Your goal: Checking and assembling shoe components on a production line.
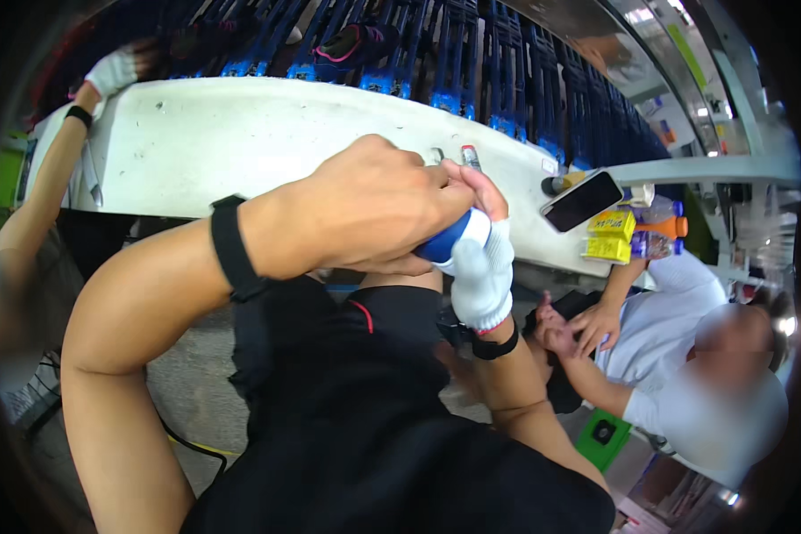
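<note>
blue object [445, 242] partly covered by left hand [378, 200]; long axis slants up-right

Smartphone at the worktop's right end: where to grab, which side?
Probably take the smartphone by its long edges near the lower-left end in view, coming from the left: it's a thin slab, screen up, with yellow cartons close to its lower-right side.

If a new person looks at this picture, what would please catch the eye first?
Probably the bare left hand and white-gloved right hand near the middle, together holding a dark blue item. Next, the dark shoe with pink trim among the blue bars beyond the white table. Then the dark-screened phone beside yellow packs at the table's right end.
</note>
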Demonstrator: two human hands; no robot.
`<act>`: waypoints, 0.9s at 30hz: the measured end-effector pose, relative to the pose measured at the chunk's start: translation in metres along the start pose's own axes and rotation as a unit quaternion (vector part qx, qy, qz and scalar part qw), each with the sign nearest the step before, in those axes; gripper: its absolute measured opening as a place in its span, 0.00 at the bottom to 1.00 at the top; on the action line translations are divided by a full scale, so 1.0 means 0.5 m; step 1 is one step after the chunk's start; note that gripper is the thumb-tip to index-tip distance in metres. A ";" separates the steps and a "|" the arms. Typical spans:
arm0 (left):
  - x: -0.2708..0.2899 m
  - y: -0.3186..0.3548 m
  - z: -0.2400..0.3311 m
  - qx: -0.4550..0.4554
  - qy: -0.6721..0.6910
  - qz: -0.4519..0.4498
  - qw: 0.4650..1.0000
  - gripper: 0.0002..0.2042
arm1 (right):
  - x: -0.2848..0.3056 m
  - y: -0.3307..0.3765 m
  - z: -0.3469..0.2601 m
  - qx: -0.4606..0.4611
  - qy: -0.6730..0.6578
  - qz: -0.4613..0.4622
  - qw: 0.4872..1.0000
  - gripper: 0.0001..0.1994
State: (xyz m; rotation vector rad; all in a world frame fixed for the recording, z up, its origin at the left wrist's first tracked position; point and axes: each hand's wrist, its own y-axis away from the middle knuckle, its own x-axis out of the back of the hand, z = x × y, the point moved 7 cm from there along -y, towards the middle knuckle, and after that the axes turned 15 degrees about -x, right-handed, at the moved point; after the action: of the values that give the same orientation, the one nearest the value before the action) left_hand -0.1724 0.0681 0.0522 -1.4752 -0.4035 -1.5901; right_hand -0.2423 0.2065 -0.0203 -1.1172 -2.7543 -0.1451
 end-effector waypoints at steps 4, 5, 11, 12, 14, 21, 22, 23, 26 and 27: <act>0.061 0.061 0.046 0.126 0.027 -0.036 0.991 0.45 | -0.023 0.052 0.023 0.131 0.126 -0.004 0.983 0.46; 0.072 0.083 0.060 0.151 0.087 -0.022 0.984 0.48 | -0.032 0.049 0.041 0.163 0.215 0.040 0.962 0.45; 0.002 0.172 0.108 0.235 0.075 0.062 0.967 0.41 | -0.060 0.032 0.076 0.189 0.176 0.037 0.965 0.36; -0.001 0.182 0.106 0.244 0.043 0.083 0.965 0.39 | -0.061 0.025 0.073 0.190 0.183 0.031 0.964 0.35; -0.012 0.203 0.101 0.251 0.051 0.100 0.962 0.37 | -0.062 0.013 0.074 0.194 0.207 0.018 0.959 0.34; 0.008 0.178 0.107 0.215 0.012 0.083 0.973 0.34 | -0.048 -0.011 0.073 0.156 0.204 -0.040 0.966 0.31; 0.012 0.171 0.107 0.211 0.012 0.064 0.975 0.34 | -0.045 -0.012 0.068 0.126 0.222 -0.042 0.966 0.32; 0.011 0.165 0.109 0.207 0.013 0.045 0.977 0.34 | -0.045 0.006 0.063 0.126 0.224 -0.044 0.965 0.32; 0.012 0.142 0.089 0.192 0.051 0.110 0.974 0.38 | -0.040 0.033 0.044 0.149 0.276 0.029 0.949 0.43; 0.016 0.131 0.073 0.176 0.095 0.174 0.964 0.39 | -0.034 0.045 0.020 0.169 0.270 0.034 0.947 0.51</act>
State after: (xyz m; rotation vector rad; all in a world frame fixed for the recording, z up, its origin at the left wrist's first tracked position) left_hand -0.0981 0.0568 0.0465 -1.0454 -0.2811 -1.2859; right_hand -0.2157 0.2124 -0.0328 -0.9113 -2.1508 0.0298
